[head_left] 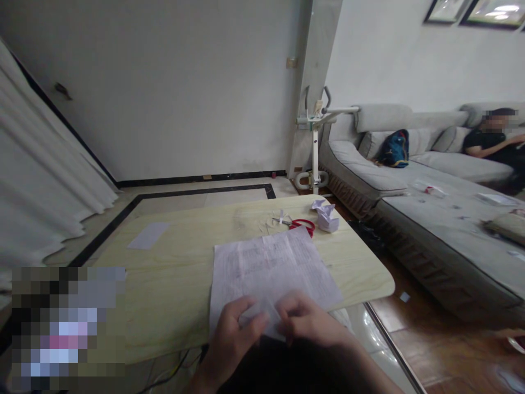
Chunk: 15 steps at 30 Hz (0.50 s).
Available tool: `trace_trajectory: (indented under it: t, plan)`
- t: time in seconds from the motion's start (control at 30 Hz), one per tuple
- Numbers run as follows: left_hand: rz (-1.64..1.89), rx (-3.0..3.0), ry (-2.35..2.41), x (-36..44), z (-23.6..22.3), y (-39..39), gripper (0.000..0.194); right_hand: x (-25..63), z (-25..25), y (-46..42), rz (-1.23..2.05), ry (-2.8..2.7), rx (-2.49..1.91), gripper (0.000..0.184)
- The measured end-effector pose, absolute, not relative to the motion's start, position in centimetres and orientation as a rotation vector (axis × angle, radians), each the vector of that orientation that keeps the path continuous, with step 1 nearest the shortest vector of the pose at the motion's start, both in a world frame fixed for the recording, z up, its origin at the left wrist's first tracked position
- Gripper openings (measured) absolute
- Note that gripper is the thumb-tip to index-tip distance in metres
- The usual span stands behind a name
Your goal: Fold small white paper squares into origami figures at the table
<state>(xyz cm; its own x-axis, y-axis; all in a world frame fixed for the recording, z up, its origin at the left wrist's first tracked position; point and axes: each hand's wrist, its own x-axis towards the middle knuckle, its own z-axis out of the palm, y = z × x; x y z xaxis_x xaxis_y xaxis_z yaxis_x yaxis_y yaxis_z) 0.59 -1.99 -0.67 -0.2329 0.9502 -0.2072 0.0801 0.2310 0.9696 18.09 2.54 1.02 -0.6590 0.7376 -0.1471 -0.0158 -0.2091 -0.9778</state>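
Observation:
A large printed sheet of paper [246, 262] with crease lines lies at the near edge of the table. Above its lower part, a small piece of white paper [267, 307] is between my hands, slightly blurred. My left hand [240, 331] pinches its left side with thumb and fingers. On the other side, my right hand [305, 323] has curled fingers closed on the paper; its fingertips are partly hidden. Beyond the sheet lie red-handled scissors [302, 225], with thin paper scraps [266, 224] beside the blades. Folded or crumpled paper [327, 218] stands to their right.
A white paper rectangle [149, 235] lies on the left of the pale wooden table [172, 295]. A blurred-out patch covers the lower left corner. To the right are a grey sofa [443, 219], a blue bag [394, 149] and a seated person [490, 139]. White exercise equipment [315, 148] stands behind.

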Motion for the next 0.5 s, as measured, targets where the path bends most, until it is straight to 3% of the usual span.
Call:
trace_trajectory:
  t: [0.33,0.5]
  plan:
    - [1.129,1.037,1.575,0.8,0.7,-1.9,0.033,18.3,0.8,2.5,1.845,-1.567,-0.945,0.015]
    - [1.136,0.958,1.594,0.8,1.2,-1.8,0.045,18.5,2.1,2.8,1.804,-1.635,-0.926,0.01]
